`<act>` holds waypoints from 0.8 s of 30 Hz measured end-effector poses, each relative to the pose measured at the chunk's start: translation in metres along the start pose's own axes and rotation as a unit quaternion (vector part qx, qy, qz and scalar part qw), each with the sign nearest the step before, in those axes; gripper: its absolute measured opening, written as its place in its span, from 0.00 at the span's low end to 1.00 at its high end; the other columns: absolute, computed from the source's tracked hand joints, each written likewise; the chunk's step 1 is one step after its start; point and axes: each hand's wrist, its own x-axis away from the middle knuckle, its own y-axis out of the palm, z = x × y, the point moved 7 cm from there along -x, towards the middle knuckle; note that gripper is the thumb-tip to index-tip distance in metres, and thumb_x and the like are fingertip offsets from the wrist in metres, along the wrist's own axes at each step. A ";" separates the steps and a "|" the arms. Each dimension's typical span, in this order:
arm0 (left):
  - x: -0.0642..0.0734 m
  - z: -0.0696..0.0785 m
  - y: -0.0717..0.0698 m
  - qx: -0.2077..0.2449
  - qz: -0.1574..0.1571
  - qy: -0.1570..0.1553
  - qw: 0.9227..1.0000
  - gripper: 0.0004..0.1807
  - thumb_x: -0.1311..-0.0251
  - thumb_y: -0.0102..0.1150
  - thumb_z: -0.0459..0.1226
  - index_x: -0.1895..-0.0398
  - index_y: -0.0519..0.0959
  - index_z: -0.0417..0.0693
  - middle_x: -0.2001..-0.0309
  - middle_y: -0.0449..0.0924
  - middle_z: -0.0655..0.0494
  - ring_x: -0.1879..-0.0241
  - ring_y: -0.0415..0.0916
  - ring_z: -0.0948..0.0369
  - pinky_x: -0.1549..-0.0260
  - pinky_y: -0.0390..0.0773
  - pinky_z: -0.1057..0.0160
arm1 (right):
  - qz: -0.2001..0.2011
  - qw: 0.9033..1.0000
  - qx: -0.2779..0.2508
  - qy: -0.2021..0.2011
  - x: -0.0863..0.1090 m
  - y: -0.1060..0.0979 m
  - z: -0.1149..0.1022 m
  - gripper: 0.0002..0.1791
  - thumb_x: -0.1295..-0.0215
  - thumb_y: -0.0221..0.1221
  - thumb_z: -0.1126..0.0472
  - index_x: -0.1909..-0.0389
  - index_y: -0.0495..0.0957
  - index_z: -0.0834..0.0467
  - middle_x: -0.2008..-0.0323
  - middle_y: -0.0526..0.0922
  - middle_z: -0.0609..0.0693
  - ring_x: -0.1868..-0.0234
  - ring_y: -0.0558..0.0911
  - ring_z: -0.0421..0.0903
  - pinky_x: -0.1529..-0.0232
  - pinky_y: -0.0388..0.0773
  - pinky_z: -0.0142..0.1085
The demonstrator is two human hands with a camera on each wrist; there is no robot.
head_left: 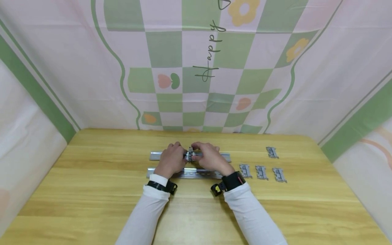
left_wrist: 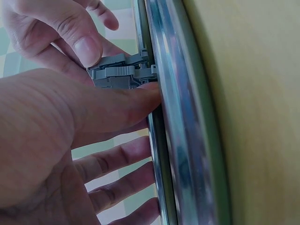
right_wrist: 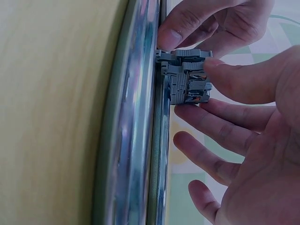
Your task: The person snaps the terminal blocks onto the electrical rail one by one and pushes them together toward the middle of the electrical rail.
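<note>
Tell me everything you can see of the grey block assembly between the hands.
The grey block assembly looks like ridged plastic: at least two narrow modules side by side, with slots and small orange-coloured bits on the exposed face. It stands crosswise at the far metal rail; whether it is fully seated there cannot be told. The left hand's grip and right hand's grip touch it from either side.

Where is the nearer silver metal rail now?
In the head view, the nearer rail lies just below the farther silver metal rail, left of three grey plastic blocks.
</note>
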 end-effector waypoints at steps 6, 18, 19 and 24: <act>0.000 0.000 0.001 0.001 0.001 0.000 1.000 0.14 0.37 0.68 0.38 0.50 0.87 0.44 0.53 0.77 0.48 0.55 0.73 0.49 0.58 0.79 0.48 | 0.006 1.000 0.004 -0.006 0.001 0.000 -0.001 0.26 0.33 0.65 0.64 0.36 0.74 0.64 0.44 0.83 0.57 0.39 0.76 0.60 0.47 0.57 0.54; -0.001 -0.001 0.002 -0.007 0.000 -0.002 1.000 0.14 0.37 0.68 0.39 0.50 0.87 0.44 0.56 0.76 0.49 0.57 0.72 0.51 0.61 0.78 0.50 | -0.002 1.000 -0.005 -0.010 0.001 0.002 0.001 0.26 0.32 0.65 0.63 0.35 0.74 0.65 0.43 0.82 0.58 0.39 0.76 0.60 0.46 0.56 0.54; -0.001 -0.001 0.002 -0.007 0.001 -0.001 1.000 0.14 0.37 0.68 0.39 0.50 0.87 0.44 0.56 0.76 0.49 0.58 0.72 0.51 0.62 0.78 0.50 | -0.002 1.000 -0.006 -0.009 0.001 0.002 0.001 0.26 0.32 0.65 0.63 0.35 0.74 0.65 0.43 0.82 0.58 0.39 0.76 0.60 0.46 0.56 0.54; -0.001 -0.001 0.001 -0.009 0.003 -0.001 1.000 0.13 0.37 0.68 0.38 0.51 0.87 0.45 0.56 0.76 0.49 0.58 0.72 0.50 0.62 0.78 0.50 | 0.000 1.000 -0.005 0.000 0.001 0.002 0.001 0.26 0.32 0.65 0.63 0.35 0.73 0.64 0.43 0.82 0.57 0.39 0.75 0.59 0.45 0.55 0.54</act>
